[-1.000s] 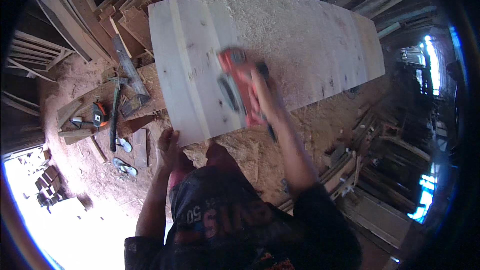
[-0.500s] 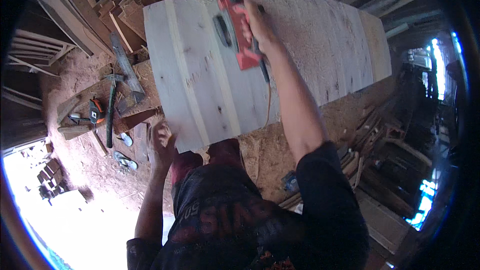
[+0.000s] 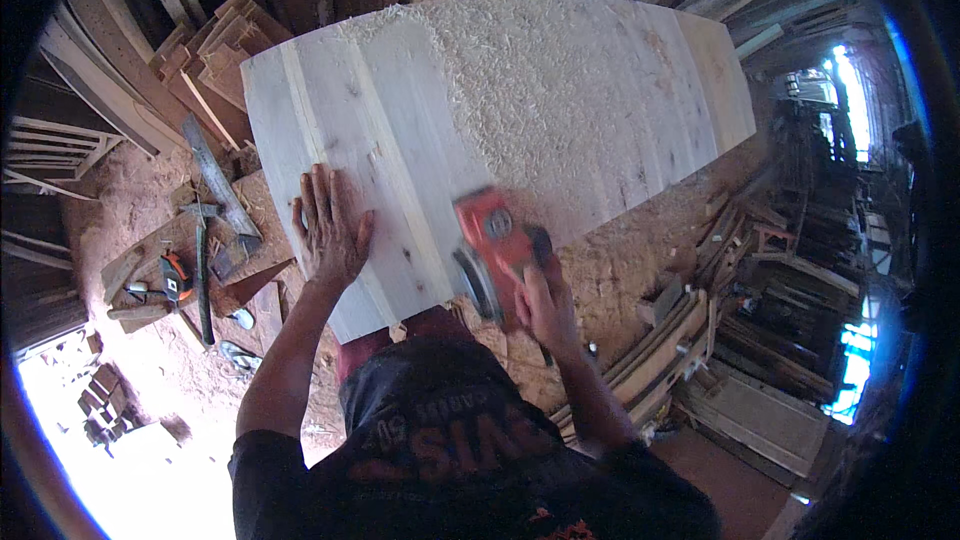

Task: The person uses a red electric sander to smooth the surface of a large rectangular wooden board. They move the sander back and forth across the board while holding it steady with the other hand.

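A wide pale wooden panel (image 3: 400, 130) made of joined boards lies in front of me. My left hand (image 3: 330, 227) rests flat on its left part, fingers spread. My right hand (image 3: 545, 300) is wrapped round the handle of a red electric planer (image 3: 490, 230), which sits at the panel's near edge with its rear end reaching past that edge toward me. Loose wood shavings (image 3: 560, 90) cover much of the panel's middle and right. The planer's underside is hidden.
Left of the panel lie a hammer (image 3: 202, 260), an orange and black tape measure (image 3: 176, 278) and a long flat wooden piece (image 3: 220, 180). Stacked boards (image 3: 215, 65) stand at the far left. Timber strips (image 3: 660, 350) lie at the near right. Sandals (image 3: 240, 355) are on the dirt floor.
My right hand has drawn the planer from the panel's far edge back to its near edge. My left hand has moved from beside the near left corner onto the panel's surface.
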Motion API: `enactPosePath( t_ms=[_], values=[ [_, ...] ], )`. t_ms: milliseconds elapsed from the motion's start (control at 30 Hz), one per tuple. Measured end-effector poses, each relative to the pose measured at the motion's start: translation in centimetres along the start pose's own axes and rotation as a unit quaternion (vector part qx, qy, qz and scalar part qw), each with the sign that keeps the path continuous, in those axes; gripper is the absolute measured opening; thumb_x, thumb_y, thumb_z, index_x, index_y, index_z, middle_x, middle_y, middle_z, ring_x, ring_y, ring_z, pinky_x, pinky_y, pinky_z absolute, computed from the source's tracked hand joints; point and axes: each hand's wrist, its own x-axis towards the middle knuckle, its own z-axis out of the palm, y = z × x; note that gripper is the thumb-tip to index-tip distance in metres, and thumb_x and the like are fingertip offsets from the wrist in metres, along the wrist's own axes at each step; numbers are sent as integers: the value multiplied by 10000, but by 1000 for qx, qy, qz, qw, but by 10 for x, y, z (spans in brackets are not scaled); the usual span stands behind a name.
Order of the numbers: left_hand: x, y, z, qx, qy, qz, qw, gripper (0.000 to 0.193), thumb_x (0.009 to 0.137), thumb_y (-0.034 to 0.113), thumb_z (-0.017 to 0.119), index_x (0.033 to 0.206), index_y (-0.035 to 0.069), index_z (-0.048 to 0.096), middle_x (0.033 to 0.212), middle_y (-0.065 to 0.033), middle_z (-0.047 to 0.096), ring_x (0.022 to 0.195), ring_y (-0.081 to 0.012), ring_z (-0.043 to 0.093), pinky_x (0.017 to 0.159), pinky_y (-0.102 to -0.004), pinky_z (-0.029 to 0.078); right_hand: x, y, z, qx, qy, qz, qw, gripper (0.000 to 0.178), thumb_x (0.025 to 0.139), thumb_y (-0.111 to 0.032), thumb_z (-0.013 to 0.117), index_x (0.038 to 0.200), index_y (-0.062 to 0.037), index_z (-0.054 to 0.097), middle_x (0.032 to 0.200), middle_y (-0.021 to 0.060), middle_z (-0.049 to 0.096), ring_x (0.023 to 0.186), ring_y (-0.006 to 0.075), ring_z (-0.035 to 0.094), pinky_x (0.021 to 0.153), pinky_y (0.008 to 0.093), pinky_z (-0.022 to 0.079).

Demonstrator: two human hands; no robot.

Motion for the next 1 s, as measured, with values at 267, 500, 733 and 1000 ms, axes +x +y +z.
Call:
enactPosePath(
  t_ms=[267,500,733,1000],
  values=[
    [3,0,-4,37,-19,-15,999,836,1037,538,524,1679,69,266,1753,-217,203,1627,-394,180,1280,-572,135,245,-157,82,-7,-157,-131,979,669,1028,-739,445,809,-124,593,560,-21,495,423,103,413,421,328,317],
    [2,1,-2,28,14,4,1000,834,1038,545,516,1675,63,276,1744,-225,225,1618,-398,205,1277,-573,139,79,-35,-21,0,-102,-30,994,515,1065,-556,559,1153,-87,754,629,-95,521,527,29,463,452,281,351],
    [2,4,-8,27,-27,-12,999,840,1041,517,508,1676,35,244,1746,-232,211,1626,-416,162,1275,-592,124,10,-32,-38,34,-18,56,998,326,1078,-361,599,1247,-84,630,669,-74,528,564,7,494,456,225,376],
    [5,4,-11,57,-62,-36,996,851,1032,563,510,1671,50,277,1743,-227,227,1623,-402,181,1280,-558,137,284,-145,53,-36,-170,-132,976,754,1027,-764,404,1011,-101,761,545,-38,484,451,79,433,437,310,338]
  ],
)
